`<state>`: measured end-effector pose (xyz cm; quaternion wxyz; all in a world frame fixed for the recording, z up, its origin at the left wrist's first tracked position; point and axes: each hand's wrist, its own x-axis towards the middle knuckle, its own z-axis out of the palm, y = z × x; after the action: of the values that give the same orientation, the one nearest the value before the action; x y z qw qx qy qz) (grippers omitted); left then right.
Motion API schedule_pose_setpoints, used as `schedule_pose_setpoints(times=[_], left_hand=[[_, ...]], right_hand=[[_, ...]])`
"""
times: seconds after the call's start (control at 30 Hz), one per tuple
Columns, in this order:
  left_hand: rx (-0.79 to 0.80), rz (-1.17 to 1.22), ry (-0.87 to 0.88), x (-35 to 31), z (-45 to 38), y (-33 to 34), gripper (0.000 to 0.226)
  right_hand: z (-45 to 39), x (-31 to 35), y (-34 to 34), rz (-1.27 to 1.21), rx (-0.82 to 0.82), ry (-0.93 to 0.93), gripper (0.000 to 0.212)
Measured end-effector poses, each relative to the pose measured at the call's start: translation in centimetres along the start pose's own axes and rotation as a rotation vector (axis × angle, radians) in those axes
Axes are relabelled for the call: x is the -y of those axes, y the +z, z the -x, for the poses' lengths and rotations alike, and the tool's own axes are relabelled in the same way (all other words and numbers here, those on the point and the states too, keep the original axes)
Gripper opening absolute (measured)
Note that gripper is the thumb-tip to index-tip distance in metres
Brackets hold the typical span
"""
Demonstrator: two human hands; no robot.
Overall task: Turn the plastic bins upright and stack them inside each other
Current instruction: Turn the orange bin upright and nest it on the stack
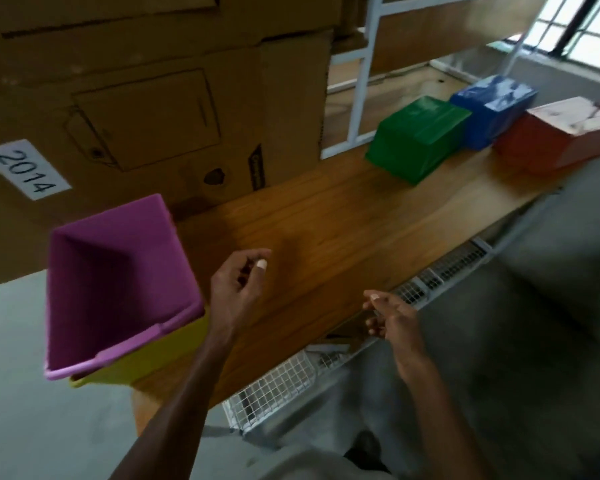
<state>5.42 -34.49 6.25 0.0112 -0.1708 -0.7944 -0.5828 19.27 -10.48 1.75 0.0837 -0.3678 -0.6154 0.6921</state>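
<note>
A wooden desk runs from the near left corner toward a window at far right, with big cardboard boxes stacked along its far left side, one bearing a white label reading 2014. A white wire basket hangs along the near edge, over a grey floor.

The left hand hovers above the desk, empty, fingers loosely curled with thumb and forefinger close together but pinching nothing. It is just right of the pink bin, not touching it. The right hand floats near the desk's front edge, also empty, its fingers half curled and slightly apart.

The pink bin stands upright, mouth open toward the camera, nested inside a yellow bin whose rim and side show below and to the right of it. Both sit at the near left end of the desk. The pink one is a smooth, matte, tapered rectangular tub with a rolled rim; its long axis runs roughly from the near edge toward the boxes.

Well apart, at the far right end, three more bins lie upside down, flat bottoms up: green, then blue, then red, side by side in a row and touching or nearly so. Their long axes run across the desk. Their bottoms are glossy and catch the window light.
</note>
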Motion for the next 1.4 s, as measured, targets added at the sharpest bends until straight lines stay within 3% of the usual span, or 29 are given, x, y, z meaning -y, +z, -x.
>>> schedule_pose_setpoints(times=[0.23, 0.33, 0.67, 0.9, 1.17, 1.4], left_hand=[[0.335, 0.152, -0.334, -0.6, 0.5, 15.1, 0.020], [0.358, 0.252, -0.502, -1.0, 1.0, 21.0, 0.024], [0.465, 0.259, -0.693, -1.4, -2.3, 35.3, 0.028], [0.579, 0.278, -0.629, -1.7, -11.4, 48.9, 0.031], [0.776, 0.270, -0.437, -9.0, -24.9, 66.0, 0.029], [0.719, 0.271, -0.351, -13.6, -33.5, 77.8, 0.024]], right_hand=[[-4.1, 0.5, -11.8, -0.052, -0.116, 0.018, 0.017], [-6.4, 0.9, -16.7, -0.063, -0.173, 0.021, 0.015], [-14.6, 2.8, -29.1, -0.074, -0.347, 0.117, 0.012], [-25.1, 6.2, -37.1, -0.053, -0.440, 0.098, 0.012], [-35.3, 13.3, -46.6, -0.204, -0.548, 0.094, 0.018], [-43.7, 16.8, -52.6, -0.286, -0.481, 0.160, 0.019]])
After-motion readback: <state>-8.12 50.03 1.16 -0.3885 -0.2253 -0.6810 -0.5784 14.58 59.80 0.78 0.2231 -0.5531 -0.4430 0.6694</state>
